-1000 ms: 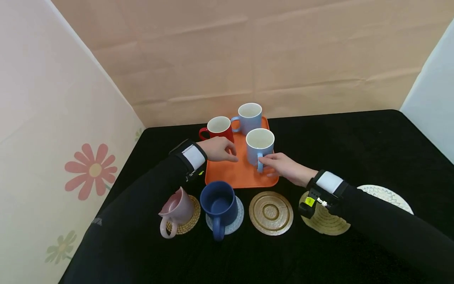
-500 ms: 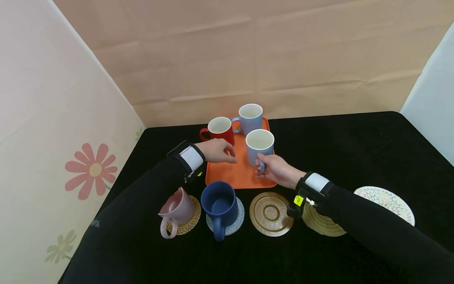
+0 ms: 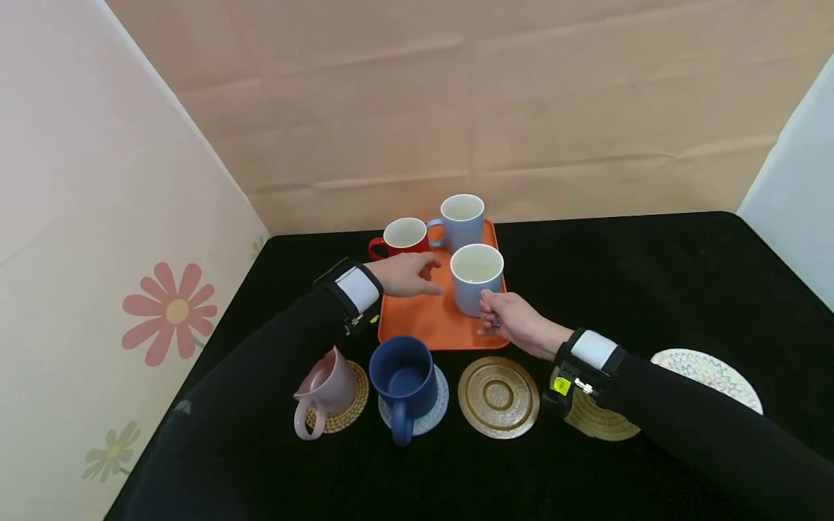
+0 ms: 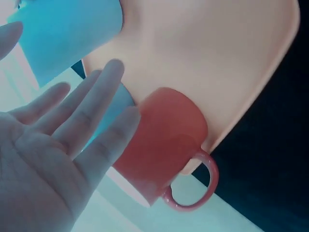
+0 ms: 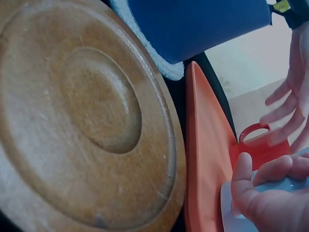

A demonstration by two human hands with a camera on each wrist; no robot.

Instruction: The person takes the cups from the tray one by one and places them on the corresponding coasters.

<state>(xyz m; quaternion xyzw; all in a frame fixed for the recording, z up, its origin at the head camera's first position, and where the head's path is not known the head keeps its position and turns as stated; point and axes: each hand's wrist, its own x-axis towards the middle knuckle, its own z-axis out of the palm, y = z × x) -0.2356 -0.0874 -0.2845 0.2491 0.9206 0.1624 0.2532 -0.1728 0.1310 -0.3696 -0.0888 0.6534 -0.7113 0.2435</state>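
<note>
We see the right hand (image 3: 519,320) with its fingers curled and its thumb closed over the handle of the nearer light blue mug (image 3: 473,289), so the grip sits at the side of the mug facing the person, below the rim. From the head view, the mug's body lies just beyond and to the left of the fingertips, upright, its pale inside facing up; the fingers cover most of the handle. We place this mug over the right part of the orange tray (image 3: 417,327), but we cannot tell whether its base touches the tray. The left hand (image 3: 405,275) has its fingers extended and apart, grasping nothing, to the left of the held mug and well short of its handle. It is close to the red mug (image 4: 164,140), and we cannot tell whether they touch. Behind the held mug we find a second light blue mug (image 3: 464,229), handle pointing left. On the near side of the tray, below the gripping hand in the head view, lies a wooden coaster (image 3: 499,398), with a dark blue mug (image 3: 405,380) to its left.
</note>
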